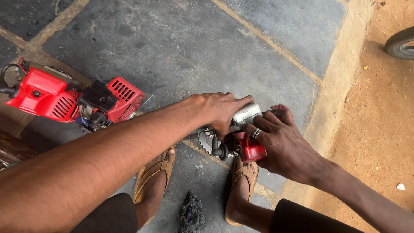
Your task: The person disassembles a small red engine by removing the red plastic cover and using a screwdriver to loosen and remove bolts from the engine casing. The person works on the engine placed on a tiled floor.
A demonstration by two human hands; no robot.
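A small red engine part (pixel 252 149) with a silver cylinder (pixel 246 113) and a toothed metal wheel (pixel 206 140) sits on the stone floor between my feet. My left hand (pixel 220 110) comes in from the left and grips the silver cylinder from above. My right hand (pixel 280 140), a ring on one finger, wraps around the red body from the right side. Both hands hide much of the part.
A second red and black small engine (pixel 64 97) lies at the left on the grey stone slabs (pixel 181 47). A dark rag (pixel 192 213) rests between my sandalled feet. Sandy ground (pixel 379 121) borders the right, with a tyre (pixel 401 43) at the top right.
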